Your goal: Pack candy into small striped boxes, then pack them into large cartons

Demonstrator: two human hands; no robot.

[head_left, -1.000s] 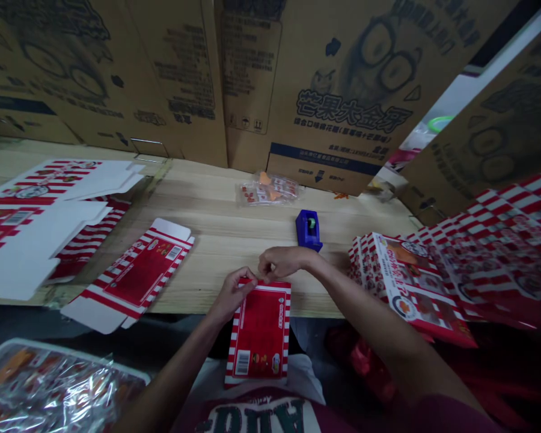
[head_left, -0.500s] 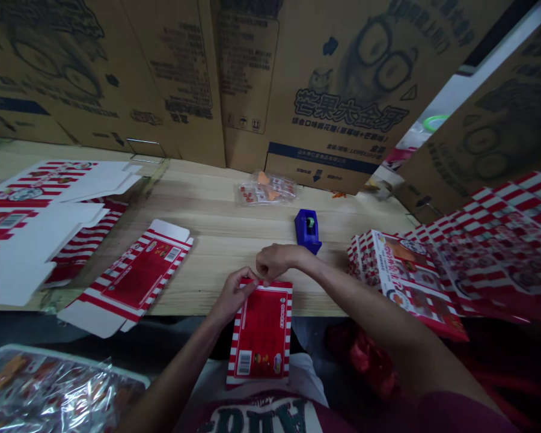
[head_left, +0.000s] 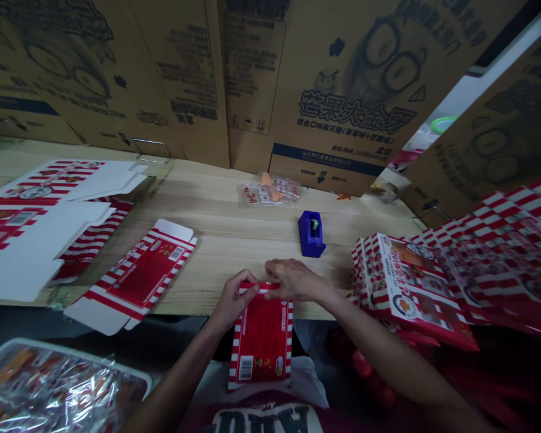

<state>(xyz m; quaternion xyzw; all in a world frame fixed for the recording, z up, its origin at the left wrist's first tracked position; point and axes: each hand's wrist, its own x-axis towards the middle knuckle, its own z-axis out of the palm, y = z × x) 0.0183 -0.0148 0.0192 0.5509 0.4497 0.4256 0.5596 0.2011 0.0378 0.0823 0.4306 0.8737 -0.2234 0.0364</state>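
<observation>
The left hand [head_left: 235, 300] pinches the end flap [head_left: 259, 287] of a red-and-white striped carton [head_left: 261, 343], and the right hand [head_left: 295, 279] lies open across it, just beside. The carton's end overlaps the wooden bench's [head_left: 234, 240] edge, its flap not yet tucked.

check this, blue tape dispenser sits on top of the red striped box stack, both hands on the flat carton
No: the blue tape dispenser stands on the wooden bench, left of the red striped box stack, in the head view. Left hand and right hand are on the flat carton.
</observation>
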